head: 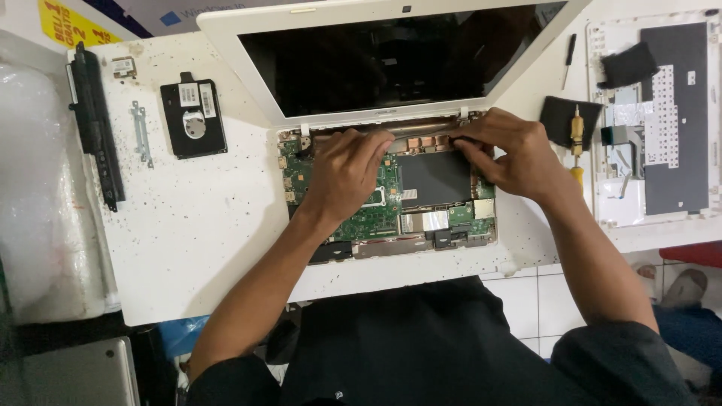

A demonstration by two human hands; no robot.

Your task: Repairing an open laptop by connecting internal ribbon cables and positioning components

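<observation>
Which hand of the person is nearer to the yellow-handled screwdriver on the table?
The right hand is nearer: it rests on the open laptop at the hinge, just left of the screwdriver. The left hand lies farther left, over the green board.

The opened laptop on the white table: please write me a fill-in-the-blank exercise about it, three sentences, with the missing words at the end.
1. Both hands, the left hand and the right hand, rest near the laptop's ____ edge.
2. The exposed circuit board is ____ in colour.
3. The black hard drive lies to the ____ of the laptop in the picture.

Missing words: hinge; green; left
</observation>
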